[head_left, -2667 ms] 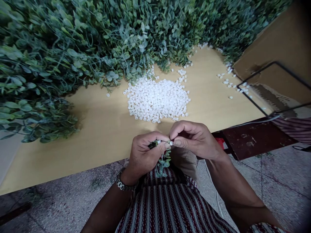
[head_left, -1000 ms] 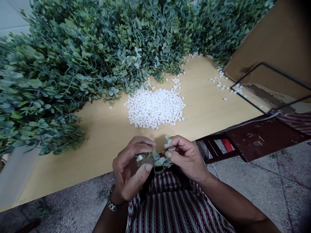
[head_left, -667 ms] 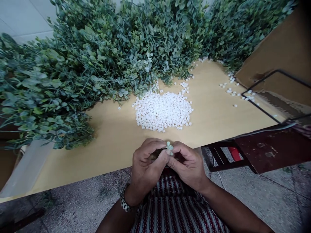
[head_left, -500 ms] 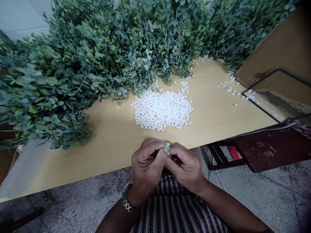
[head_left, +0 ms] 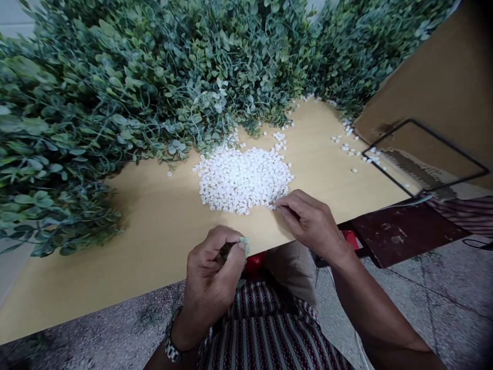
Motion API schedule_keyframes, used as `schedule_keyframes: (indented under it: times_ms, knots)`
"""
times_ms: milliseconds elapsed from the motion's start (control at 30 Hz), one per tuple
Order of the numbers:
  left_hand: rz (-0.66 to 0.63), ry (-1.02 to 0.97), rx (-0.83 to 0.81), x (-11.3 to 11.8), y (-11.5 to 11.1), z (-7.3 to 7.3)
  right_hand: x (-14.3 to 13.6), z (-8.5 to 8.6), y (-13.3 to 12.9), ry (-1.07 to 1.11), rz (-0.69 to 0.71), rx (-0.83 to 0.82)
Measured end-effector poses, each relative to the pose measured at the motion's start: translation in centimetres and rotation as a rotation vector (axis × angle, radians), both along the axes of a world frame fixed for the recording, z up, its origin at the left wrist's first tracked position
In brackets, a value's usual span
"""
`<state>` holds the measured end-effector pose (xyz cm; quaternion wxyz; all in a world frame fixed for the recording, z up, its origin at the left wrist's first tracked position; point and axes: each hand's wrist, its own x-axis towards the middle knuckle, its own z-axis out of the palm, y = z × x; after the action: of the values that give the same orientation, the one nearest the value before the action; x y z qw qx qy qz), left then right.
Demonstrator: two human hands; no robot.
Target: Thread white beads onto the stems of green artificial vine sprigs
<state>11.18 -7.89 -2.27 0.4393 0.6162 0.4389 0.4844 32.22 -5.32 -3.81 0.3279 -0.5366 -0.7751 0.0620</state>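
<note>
Head view: the left hand point(head_left: 213, 280) pinches a small green sprig point(head_left: 245, 243) over the near edge of our worktop point(head_left: 154, 226), apparently so its leafy tip stands clear, while the heap of white pieces point(head_left: 244, 177) sits just ahead within easy reach; at its near right edge the right hand point(head_left: 319, 226) has its fingertips drawn together, though whether they grip a piece we cannot tell. Around this we see green foliage point(head_left: 154, 82) banked from left along the back, then torn cardboard point(head_left: 442, 87), a dark red stool point(head_left: 408, 234) and speckled floor point(head_left: 396, 303).
</note>
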Motion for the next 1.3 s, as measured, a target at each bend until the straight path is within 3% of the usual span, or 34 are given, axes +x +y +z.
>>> schedule_keyframes:
  times_ms: [133, 267, 400, 500, 600, 700, 933, 1300]
  knots:
    - [-0.075, 0.008, -0.004, 0.1, 0.3, 0.2, -0.5, -0.1, 0.3, -0.106, -0.012, -0.053]
    - [-0.135, -0.013, 0.018, 0.1, 0.5, 0.1, -0.3, 0.1, 0.1, -0.017, 0.009, -0.098]
    - [-0.162, 0.007, 0.073, 0.1, 0.7, -0.2, -0.8, 0.6, -0.9, 0.467, 0.057, -0.198]
    - [-0.210, 0.043, 0.136, 0.5, 0.8, -0.1, -1.8, 1.0, -1.9, 0.807, 0.217, -0.369]
    - [-0.274, 0.040, 0.176, 0.9, 0.9, 0.3, -2.7, 0.9, -2.5, 1.000, 0.339, -0.507]
    - [-0.311, 0.043, 0.186, 1.3, 0.8, 0.5, -2.9, 0.3, -2.8, 1.125, 0.375, -0.615]
    - [-0.351, 0.066, 0.214, 1.5, 0.9, 0.7, -2.7, -0.6, -2.8, 1.245, 0.520, -0.668]
    - [-0.366, 0.050, 0.242, 1.4, 0.8, 0.3, -2.7, -0.8, -2.9, 1.228, 0.571, -0.666]
